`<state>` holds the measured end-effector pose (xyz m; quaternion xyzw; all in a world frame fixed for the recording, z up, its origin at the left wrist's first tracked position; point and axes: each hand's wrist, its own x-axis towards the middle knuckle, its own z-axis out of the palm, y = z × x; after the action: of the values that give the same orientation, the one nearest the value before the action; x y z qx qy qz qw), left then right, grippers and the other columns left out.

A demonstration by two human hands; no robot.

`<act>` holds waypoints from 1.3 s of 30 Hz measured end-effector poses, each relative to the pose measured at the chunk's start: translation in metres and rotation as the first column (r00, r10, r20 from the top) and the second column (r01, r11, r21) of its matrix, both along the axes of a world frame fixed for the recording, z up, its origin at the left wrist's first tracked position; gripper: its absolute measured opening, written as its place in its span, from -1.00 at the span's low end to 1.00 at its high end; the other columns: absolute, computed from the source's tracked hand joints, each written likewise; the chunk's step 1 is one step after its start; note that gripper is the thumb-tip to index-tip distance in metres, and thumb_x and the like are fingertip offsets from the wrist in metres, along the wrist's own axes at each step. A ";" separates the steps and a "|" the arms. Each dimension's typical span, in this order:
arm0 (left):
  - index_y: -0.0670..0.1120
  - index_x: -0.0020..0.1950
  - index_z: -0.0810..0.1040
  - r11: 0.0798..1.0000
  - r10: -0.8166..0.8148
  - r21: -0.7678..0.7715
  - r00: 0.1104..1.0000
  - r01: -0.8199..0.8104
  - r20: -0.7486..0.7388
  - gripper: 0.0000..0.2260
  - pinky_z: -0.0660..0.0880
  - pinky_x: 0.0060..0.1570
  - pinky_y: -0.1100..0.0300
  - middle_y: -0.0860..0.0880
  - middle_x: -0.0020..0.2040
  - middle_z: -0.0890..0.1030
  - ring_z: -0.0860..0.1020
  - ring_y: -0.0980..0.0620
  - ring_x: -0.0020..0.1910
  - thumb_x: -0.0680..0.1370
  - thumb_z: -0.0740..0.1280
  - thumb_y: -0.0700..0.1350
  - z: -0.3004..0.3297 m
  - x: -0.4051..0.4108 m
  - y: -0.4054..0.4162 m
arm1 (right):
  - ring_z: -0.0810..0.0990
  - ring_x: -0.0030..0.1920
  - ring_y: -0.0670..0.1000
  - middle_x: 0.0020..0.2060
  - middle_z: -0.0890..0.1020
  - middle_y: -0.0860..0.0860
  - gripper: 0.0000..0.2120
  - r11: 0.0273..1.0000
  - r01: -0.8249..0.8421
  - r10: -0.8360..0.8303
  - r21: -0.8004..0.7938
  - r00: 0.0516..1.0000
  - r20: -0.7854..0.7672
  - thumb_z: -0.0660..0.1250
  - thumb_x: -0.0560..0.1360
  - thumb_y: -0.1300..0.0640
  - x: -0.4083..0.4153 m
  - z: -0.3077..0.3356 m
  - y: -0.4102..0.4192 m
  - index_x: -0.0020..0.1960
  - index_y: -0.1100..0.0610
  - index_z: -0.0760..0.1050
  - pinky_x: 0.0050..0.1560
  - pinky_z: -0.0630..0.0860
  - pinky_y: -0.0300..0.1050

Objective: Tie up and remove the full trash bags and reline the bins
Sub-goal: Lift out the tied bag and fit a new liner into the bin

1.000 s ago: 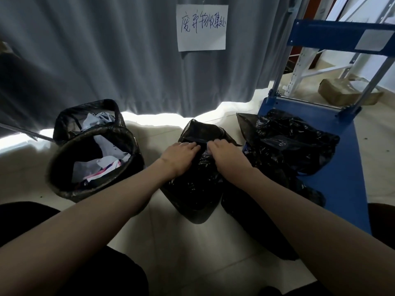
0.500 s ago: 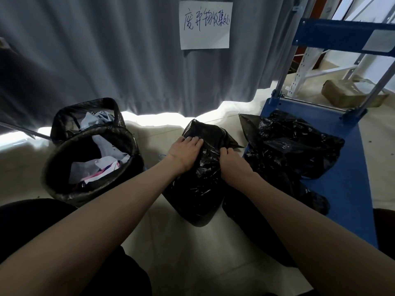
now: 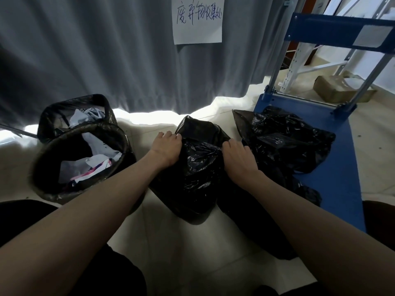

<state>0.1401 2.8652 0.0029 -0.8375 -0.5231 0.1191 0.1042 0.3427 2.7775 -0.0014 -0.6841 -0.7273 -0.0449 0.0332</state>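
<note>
A black trash bag (image 3: 196,174) stands on the floor in the middle, apparently over a bin that I cannot see. My left hand (image 3: 165,147) grips the plastic at the bag's left upper edge. My right hand (image 3: 237,159) grips the plastic at its right upper edge, fingers curled into the film. To the left stand two bins lined in black: a round bin (image 3: 42,167) with paper scraps inside, and a second bin (image 3: 49,116) behind it, also holding crumpled paper.
A blue platform cart (image 3: 333,189) stands on the right with crumpled black bags (image 3: 284,142) on its deck. A grey curtain (image 3: 96,50) with a paper sign (image 3: 197,20) hangs behind. A cardboard box (image 3: 339,88) lies beyond the cart.
Both hands have drawn apart on the bag's top, the left one toward the left edge and the right one toward the right edge, spreading the plastic.
</note>
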 end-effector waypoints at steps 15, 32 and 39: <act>-0.10 0.34 0.41 0.994 -0.064 0.091 0.997 0.061 0.034 -0.61 0.35 0.22 0.01 -0.09 0.26 0.45 0.44 -0.12 0.25 0.52 0.21 -0.06 0.009 -0.034 -0.029 | 0.33 0.29 0.24 0.32 0.28 0.19 -0.68 0.963 0.165 -0.207 -0.213 0.959 -0.196 0.14 0.59 0.07 0.008 0.009 -0.014 0.23 0.24 0.42 0.18 0.39 0.14; -0.03 -0.16 0.70 0.821 -0.003 -0.436 0.765 0.369 0.644 -0.88 0.50 -0.06 0.24 0.06 -0.22 0.69 0.63 0.13 -0.17 0.38 0.55 -0.03 0.015 0.019 -0.059 | 0.48 -0.05 0.17 -0.01 0.45 0.12 -0.72 0.981 -0.092 0.014 -0.168 0.909 -0.418 0.25 0.39 0.39 0.013 0.027 -0.017 0.01 0.12 0.32 -0.12 0.39 0.03; -0.01 -0.17 0.73 0.766 0.088 -0.535 0.766 0.357 0.637 -0.88 0.48 -0.10 0.31 0.08 -0.27 0.69 0.61 0.20 -0.23 0.34 0.58 -0.05 0.006 0.037 -0.061 | 0.45 0.09 0.08 0.12 0.36 0.05 -0.76 0.855 -0.247 0.186 -0.456 0.967 -0.175 0.43 0.40 0.20 0.006 0.028 -0.026 0.05 0.03 0.56 0.05 0.51 0.00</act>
<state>0.1776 2.8042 0.0085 -0.8502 -0.3904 -0.0081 -0.3532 0.3489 2.7517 0.0269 -0.5863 -0.7850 0.1812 -0.0851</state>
